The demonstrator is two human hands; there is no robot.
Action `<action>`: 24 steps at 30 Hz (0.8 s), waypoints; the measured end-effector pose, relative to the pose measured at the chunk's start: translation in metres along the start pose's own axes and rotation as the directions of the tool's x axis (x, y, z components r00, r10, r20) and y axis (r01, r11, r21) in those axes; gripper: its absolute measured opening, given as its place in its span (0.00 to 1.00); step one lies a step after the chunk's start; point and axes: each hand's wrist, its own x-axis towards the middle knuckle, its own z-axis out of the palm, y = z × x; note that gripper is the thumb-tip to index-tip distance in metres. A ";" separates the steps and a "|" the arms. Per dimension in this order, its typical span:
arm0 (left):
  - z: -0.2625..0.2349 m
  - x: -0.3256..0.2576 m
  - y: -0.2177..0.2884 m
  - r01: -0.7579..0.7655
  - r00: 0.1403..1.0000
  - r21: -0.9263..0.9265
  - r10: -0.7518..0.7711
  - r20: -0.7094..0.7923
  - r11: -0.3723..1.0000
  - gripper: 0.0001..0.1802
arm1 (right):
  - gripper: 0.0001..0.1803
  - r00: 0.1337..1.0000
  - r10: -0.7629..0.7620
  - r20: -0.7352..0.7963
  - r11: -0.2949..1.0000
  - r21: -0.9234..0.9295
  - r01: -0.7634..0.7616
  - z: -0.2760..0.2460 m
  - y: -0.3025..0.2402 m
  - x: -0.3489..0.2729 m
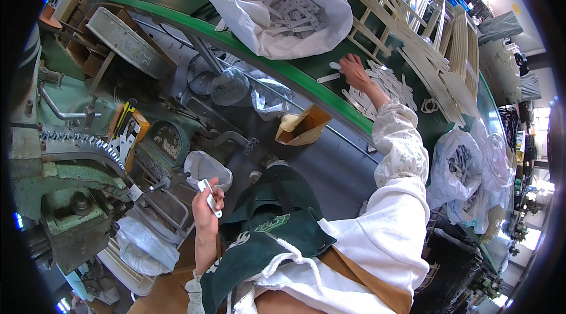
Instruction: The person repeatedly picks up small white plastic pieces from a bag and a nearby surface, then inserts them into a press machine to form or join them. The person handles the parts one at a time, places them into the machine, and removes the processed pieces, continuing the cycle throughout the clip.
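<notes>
Piece [210, 199], flat and white, is being grasped by the left hand [206, 214], lower left of centre; upper right of centre, strips [390, 85] are lying on the table [313, 67] beside the right hand [355, 72], its grip unclear. A white sack [250, 28] is standing at top centre.

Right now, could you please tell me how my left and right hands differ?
Your left hand holds at least one pale strip; your right hand, its grip unclear, is beside loose strips on the green bench. The left hand is close to your apron; the right hand is farther out. Both are bare.
</notes>
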 end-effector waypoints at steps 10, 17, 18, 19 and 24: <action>-0.011 -0.008 0.001 -0.039 0.997 -0.040 0.036 -0.064 0.998 0.20 | 0.17 0.998 0.034 0.051 0.975 0.216 -0.044 0.007 -0.044 -0.012; -0.009 -0.007 0.002 -0.105 0.994 -0.122 0.099 -0.049 0.987 0.14 | 0.14 0.994 -0.007 0.109 0.997 0.076 -0.001 0.016 -0.043 -0.002; -0.011 -0.010 0.002 -0.132 0.990 -0.133 0.123 -0.072 0.982 0.12 | 0.12 0.999 0.007 0.048 0.993 0.118 -0.013 0.019 -0.057 0.003; -0.005 -0.013 0.006 -0.179 0.979 -0.095 0.168 -0.114 0.979 0.07 | 0.10 1.000 0.022 -0.010 0.986 0.167 -0.020 0.022 -0.076 0.004; 0.016 -0.005 0.007 -0.277 0.945 -0.081 0.256 -0.202 0.957 0.10 | 0.08 0.943 -0.240 0.233 0.487 0.868 -0.091 -0.064 -0.310 0.026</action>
